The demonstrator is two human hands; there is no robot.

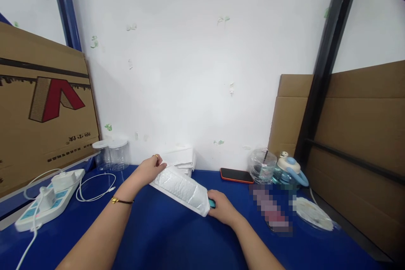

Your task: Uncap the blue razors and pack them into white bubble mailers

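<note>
A white padded mailer is held at a slant above the blue tabletop, its right end lower than its left. My left hand is closed on the mailer's upper left end, the thumb lying over its edge. At the opposite end, my right hand is closed round a small teal object. Most of that object is hidden by the fingers and the mailer, so its kind and whether it sits inside the mailer cannot be made out. Behind my left hand, a stack of white mailers lies against the wall.
Clear lidded jars, a white cable and a power strip are on the left. To the right are a phone, a plastic cup, a blue-handled bottle and a round white item. Cardboard flanks the table.
</note>
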